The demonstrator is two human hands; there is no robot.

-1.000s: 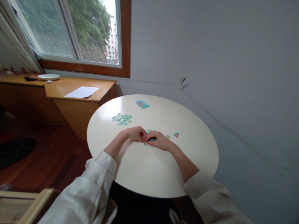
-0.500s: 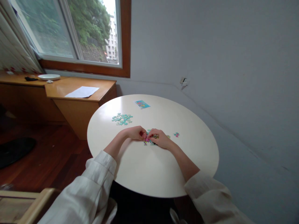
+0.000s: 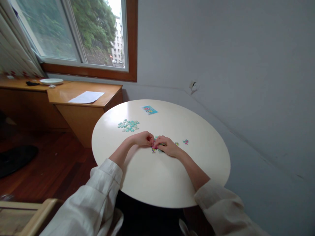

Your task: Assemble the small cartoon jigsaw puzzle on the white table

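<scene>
Both hands meet over a partly joined jigsaw puzzle (image 3: 154,150) in pink, yellow and green near the middle of the round table. My left hand (image 3: 144,139) is closed in a pinch at the puzzle's left side, on a pink jigsaw piece that its fingers mostly cover. From the right, my right hand (image 3: 169,147) rests across the puzzle, its fingers bent and closed down on the pink pieces. Much of the joined part is hidden beneath it. Just right of that hand lies a small yellow-green piece (image 3: 177,144).
Loose teal pieces (image 3: 128,125) lie in a heap at the left of the white table (image 3: 157,190). A picture card (image 3: 150,109) is at the back. A small pink-and-green cluster (image 3: 185,142) sits to the right. Beyond stands a wooden desk (image 3: 66,93) with paper (image 3: 86,97).
My right hand's fingers have lowered and flattened slightly over the pink pieces. My left hand has barely shifted. The loose pieces and the card lie as before.
</scene>
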